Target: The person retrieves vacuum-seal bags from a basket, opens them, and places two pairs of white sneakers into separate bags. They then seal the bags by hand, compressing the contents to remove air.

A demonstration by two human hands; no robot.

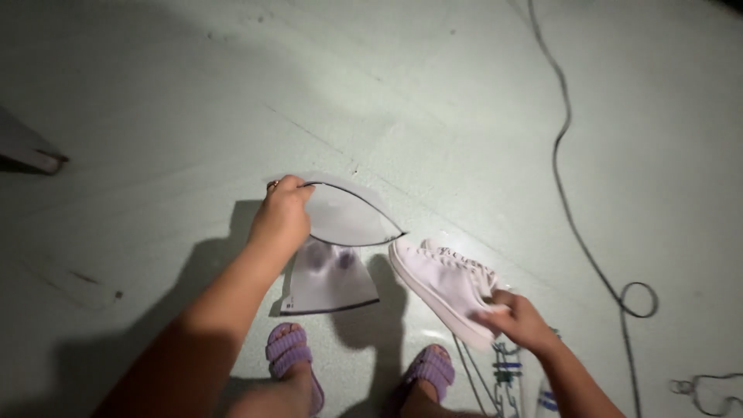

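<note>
Left hand point(282, 213) is pinched tight on the top edge of a grey plastic bag point(340, 240), with the fingers curled over the rim. It lifts that edge up, so the mouth of the bag gapes wide like a big open smile. The rest of the bag hangs down, floppy, just above the pale floor point(433, 101).

Right hand point(520, 319) is closed around the heel end of a white shoe point(443, 288). The shoe is held tilted, toe pointing toward the bag's open mouth and very near it (not inside yet).

Below, two feet in purple slippers point(290, 350) stand on the floor. A dark cable point(569, 209) snakes down the right side, well apart from the hands.
</note>
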